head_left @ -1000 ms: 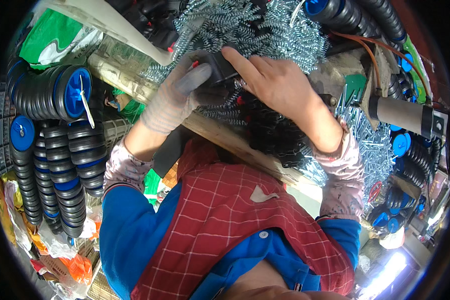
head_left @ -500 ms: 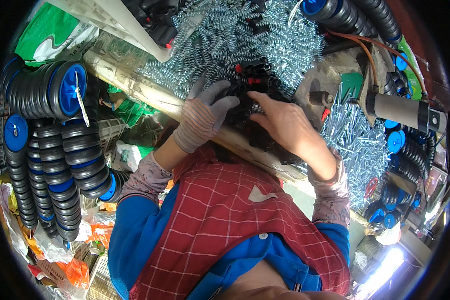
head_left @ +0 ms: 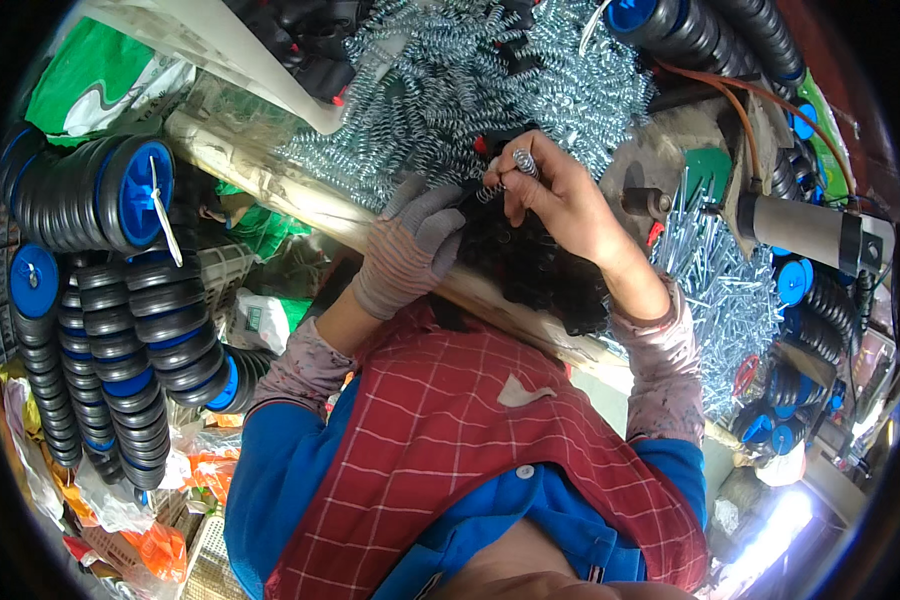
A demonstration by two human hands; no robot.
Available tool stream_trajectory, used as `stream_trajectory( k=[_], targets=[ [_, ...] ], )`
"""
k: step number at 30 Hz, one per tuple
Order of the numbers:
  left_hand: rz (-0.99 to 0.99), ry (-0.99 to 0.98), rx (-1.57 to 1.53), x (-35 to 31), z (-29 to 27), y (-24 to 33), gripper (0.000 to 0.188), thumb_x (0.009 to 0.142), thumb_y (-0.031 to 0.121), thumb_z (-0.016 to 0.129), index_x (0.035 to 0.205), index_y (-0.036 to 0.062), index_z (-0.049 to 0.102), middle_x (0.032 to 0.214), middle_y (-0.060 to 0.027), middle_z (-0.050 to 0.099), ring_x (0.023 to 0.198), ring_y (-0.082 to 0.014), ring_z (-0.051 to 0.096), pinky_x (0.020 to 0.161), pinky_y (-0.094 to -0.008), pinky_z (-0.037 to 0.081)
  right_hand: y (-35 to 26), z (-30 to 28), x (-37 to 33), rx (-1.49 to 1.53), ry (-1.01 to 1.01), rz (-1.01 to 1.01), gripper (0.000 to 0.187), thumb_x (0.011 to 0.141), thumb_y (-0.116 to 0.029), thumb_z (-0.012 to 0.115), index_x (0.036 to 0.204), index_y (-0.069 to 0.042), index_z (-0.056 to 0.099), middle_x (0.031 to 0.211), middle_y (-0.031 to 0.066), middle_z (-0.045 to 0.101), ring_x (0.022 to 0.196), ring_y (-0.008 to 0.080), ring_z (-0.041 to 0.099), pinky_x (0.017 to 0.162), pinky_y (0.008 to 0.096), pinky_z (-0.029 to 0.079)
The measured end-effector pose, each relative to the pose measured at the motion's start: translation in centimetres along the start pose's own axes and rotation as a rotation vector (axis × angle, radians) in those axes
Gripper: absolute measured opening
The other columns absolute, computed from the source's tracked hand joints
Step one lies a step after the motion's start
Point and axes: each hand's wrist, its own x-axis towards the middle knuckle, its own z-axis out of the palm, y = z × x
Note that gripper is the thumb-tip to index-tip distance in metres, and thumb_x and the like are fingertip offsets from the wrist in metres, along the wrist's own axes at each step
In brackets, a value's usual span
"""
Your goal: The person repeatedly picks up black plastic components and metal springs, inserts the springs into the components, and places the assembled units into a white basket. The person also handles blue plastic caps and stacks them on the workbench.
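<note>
In the head view, the right hand [head_left: 562, 200] is nearly closed, with a metal spring [head_left: 524, 163] in its fingers. The gloved left hand [head_left: 402, 240] has bent fingers; whether it grips something, I cannot tell. The spring is right of the glove, near the spring pile [head_left: 420, 100]. Both forearms angle inward.

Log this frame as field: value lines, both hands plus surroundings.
left hand: gloved, fingers bent, beside black parts; grip unclear
right hand: bare, fingers closed on a coil spring
top centre: heap of loose springs
right side: pile of metal pins near a grey cylinder
left side: black-and-blue ribbed rollers
</note>
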Motion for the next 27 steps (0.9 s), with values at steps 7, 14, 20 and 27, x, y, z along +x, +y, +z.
stream_trajectory(
  k=[7, 14, 20, 27],
  targets=[
    [0.043, 0.006, 0.045, 0.4, -0.2, 0.0, 0.038, 0.073, 0.003, 0.071, 0.106, 0.0112, 0.056, 0.114, -0.0128, 0.063, 0.098, -0.0422, 0.061, 0.085, -0.0486, 0.053, 0.1, 0.5, -0.9, -0.588, -0.072, -0.392, 0.033, 0.083, 0.007, 0.064, 0.113, -0.005, 0.062, 0.104, 0.0133, 0.067, 0.1, 0.035, 0.067, 0.084, 0.0359, 0.056],
    [0.029, -0.058, -0.066, 0.4, -0.7, 0.2, 0.036, 0.077, 0.007, 0.071, 0.109, 0.0099, 0.055, 0.115, -0.0142, 0.062, 0.101, -0.0445, 0.059, 0.093, -0.0513, 0.048, -3.4, -0.5, 1.0, -0.337, 0.042, -0.242, 0.027, 0.094, 0.0, 0.058, 0.12, -0.005, 0.06, 0.11, 0.012, 0.068, 0.087, 0.0288, 0.068, 0.078, 0.0331, 0.056],
    [0.053, -0.125, -0.108, 1.2, -1.6, 0.0, 0.037, 0.079, 0.011, 0.07, 0.112, 0.0051, 0.055, 0.116, -0.0156, 0.061, 0.108, -0.0336, 0.06, 0.102, -0.0561, 0.042, -5.0, -1.8, 16.3, -0.781, 0.255, -0.384, 0.04, 0.096, -0.034, 0.06, 0.115, 0.002, 0.06, 0.085, 0.0251, 0.067, 0.085, 0.0404, 0.069, 0.073, 0.047, 0.052],
    [-0.074, 0.088, -0.065, 5.0, -5.1, -1.5, 0.036, 0.077, 0.004, 0.069, 0.111, -0.0012, 0.06, 0.123, -0.0217, 0.059, 0.111, -0.0401, 0.061, 0.093, -0.0488, 0.052, -3.7, -1.8, 31.6, -0.631, -0.027, 0.054, 0.103, 0.063, -0.083, 0.071, 0.098, 0.014, 0.065, 0.082, 0.021, 0.067, 0.071, 0.0317, 0.069, 0.064, 0.0409, 0.054]
  ],
)
